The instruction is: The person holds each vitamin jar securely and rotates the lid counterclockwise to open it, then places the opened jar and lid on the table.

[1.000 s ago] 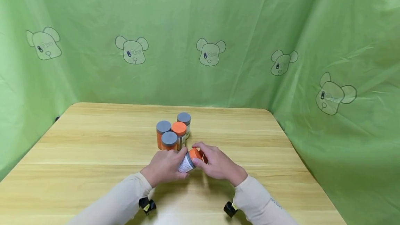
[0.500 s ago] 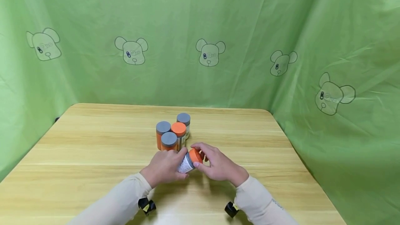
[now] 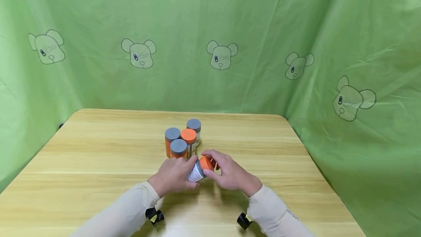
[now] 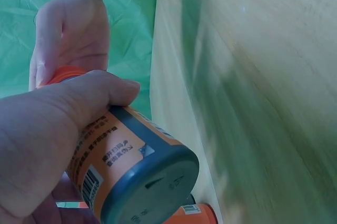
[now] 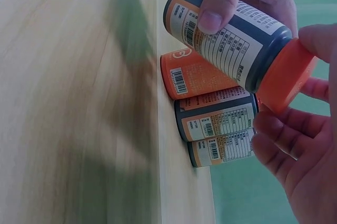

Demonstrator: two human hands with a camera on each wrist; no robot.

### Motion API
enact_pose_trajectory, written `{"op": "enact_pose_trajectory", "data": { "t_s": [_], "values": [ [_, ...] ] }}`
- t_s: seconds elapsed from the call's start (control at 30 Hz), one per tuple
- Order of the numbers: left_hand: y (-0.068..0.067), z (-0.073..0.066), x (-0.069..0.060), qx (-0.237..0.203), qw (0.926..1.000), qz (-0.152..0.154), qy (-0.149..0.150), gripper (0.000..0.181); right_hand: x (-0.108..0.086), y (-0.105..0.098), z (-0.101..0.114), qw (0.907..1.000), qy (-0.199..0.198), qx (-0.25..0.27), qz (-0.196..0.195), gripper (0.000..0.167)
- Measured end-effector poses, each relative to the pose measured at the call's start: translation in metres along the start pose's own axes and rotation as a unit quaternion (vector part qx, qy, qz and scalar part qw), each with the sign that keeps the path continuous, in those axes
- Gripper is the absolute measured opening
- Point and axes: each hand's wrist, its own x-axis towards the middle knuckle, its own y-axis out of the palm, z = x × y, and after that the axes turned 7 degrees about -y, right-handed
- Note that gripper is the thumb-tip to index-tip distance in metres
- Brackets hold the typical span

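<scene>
Grey and tilted, a jar (image 3: pixel 195 173) with an orange lid (image 5: pixel 286 77) is held just above the wooden table (image 3: pixel 98 153), the left hand (image 3: pixel 172 176) gripping its body while the right hand (image 3: pixel 231 173) pinches the lid between thumb and fingers. Farther off and slightly left, four upright jars stand close together: a left orange jar (image 3: pixel 168 147), a near orange jar (image 3: pixel 178 147), an orange-lidded jar (image 3: pixel 189 135) and, farthest, a grey-lidded jar (image 3: pixel 194 124).

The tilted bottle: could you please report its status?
Left hand gripping tilted bottle. Right hand around its orange cap. Four upright bottles close beyond it.
</scene>
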Motion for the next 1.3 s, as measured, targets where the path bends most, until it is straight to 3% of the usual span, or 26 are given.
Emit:
{"op": "enact_pose_trajectory", "data": {
  "t_s": [0.17,0.43,0.7,0.97,1.17,1.3],
  "values": [
    [-0.0009,0.0,0.0004,0.002,1.0,0.008,-0.004,0.058,0.0004,0.0,0.0006,0.9999,0.0,-0.013,-0.011,0.045],
    [-0.001,-0.0002,0.0012,0.002,1.0,0.008,-0.004,0.057,0.0029,-0.0004,0.0044,0.9991,0.041,-0.006,-0.011,0.038],
    [-0.0021,-0.0006,0.002,-0.003,0.9998,0.018,-0.012,0.057,0.0014,-0.0014,0.0044,0.9996,0.023,-0.013,-0.009,0.044],
    [-0.0018,-0.0011,0.0022,-0.005,0.9998,0.014,-0.01,0.06,0.0043,-0.0012,0.0087,0.9986,0.052,0.001,-0.007,0.043],
    [-0.0022,-0.0011,0.0023,-0.006,0.9997,0.016,-0.015,0.059,0.0032,-0.0021,0.0073,0.9997,0.023,0.01,-0.007,0.045],
    [-0.0021,-0.0009,0.0028,-0.008,0.9997,0.017,-0.015,0.059,0.0025,-0.0025,0.0065,0.9995,0.03,-0.004,-0.012,0.047]
  ]
}}
